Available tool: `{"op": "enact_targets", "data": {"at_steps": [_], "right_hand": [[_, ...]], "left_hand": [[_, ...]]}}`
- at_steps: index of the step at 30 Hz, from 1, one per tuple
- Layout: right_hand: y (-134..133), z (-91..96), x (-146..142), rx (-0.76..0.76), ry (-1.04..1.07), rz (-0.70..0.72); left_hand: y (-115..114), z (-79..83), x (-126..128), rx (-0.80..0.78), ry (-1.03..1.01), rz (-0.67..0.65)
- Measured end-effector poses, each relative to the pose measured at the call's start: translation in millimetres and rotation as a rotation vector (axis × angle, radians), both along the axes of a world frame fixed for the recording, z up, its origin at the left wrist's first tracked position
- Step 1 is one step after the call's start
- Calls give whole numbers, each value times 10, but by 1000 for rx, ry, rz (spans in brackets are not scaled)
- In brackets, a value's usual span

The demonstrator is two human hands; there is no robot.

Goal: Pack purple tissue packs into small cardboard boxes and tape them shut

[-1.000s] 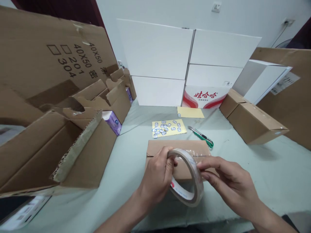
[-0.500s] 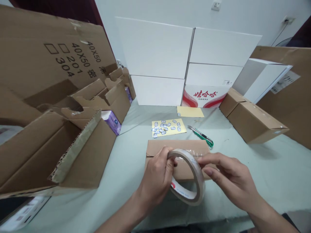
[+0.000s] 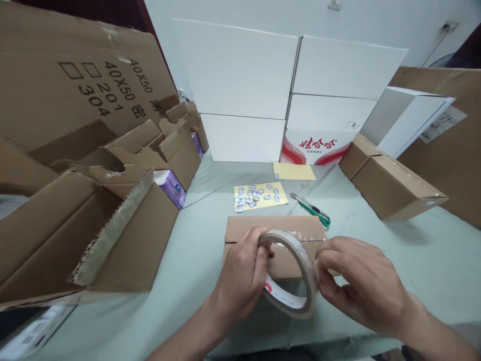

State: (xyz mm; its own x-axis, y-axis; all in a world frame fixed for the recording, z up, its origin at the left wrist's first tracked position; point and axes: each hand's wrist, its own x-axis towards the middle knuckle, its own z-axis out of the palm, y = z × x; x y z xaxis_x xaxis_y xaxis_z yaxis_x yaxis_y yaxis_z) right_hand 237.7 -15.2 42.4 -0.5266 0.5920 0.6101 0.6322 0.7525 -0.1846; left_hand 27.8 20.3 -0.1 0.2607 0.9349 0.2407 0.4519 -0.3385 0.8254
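Note:
My left hand (image 3: 242,273) grips a roll of clear tape (image 3: 296,281) by its left rim, fingers wrapped through the ring. My right hand (image 3: 356,286) is curled against the roll's right edge, fingertips pinched at the tape where a clear strip runs off it. Both hands hover over a small flat cardboard box (image 3: 276,230) lying on the pale green table (image 3: 199,240). The near part of the box is hidden behind the roll and hands.
A green utility knife (image 3: 313,210) lies right of the box. Two yellow sheets (image 3: 261,196) with small stickers lie behind it. Open cardboard cartons (image 3: 93,220) crowd the left, a sealed brown carton (image 3: 394,185) sits right, white boxes (image 3: 289,95) stand at the back.
My right hand has closed its fingers and shifted right along the roll's edge. The left hand and the roll have stayed almost still.

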Motion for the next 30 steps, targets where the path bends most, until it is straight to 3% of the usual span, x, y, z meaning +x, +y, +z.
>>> {"op": "enact_targets", "data": {"at_steps": [5, 9, 11, 14, 17, 23, 26, 30], "right_hand": [[58, 41, -16, -76, 171, -8], [56, -156, -124, -273, 574, -13], [41, -284, -213, -362, 640, -7], [22, -365, -308, -268, 595, -54], [25, -253, -277, -182, 553, -131], [88, 73, -94, -200, 198, -91], [139, 77, -97, -246, 96, -52], [180, 44, -144, -240, 14, -18]], "left_hand": [[-5, 28, 32, -48, -51, -12], [8, 94, 112, -112, -168, 52], [10, 118, 151, -141, -229, 87], [4, 117, 160, -140, -219, 69], [14, 99, 77, -112, -231, -6], [131, 198, -111, -219, -313, -61], [152, 262, -91, -225, -298, -133], [139, 262, -36, -265, -309, -123]]}}
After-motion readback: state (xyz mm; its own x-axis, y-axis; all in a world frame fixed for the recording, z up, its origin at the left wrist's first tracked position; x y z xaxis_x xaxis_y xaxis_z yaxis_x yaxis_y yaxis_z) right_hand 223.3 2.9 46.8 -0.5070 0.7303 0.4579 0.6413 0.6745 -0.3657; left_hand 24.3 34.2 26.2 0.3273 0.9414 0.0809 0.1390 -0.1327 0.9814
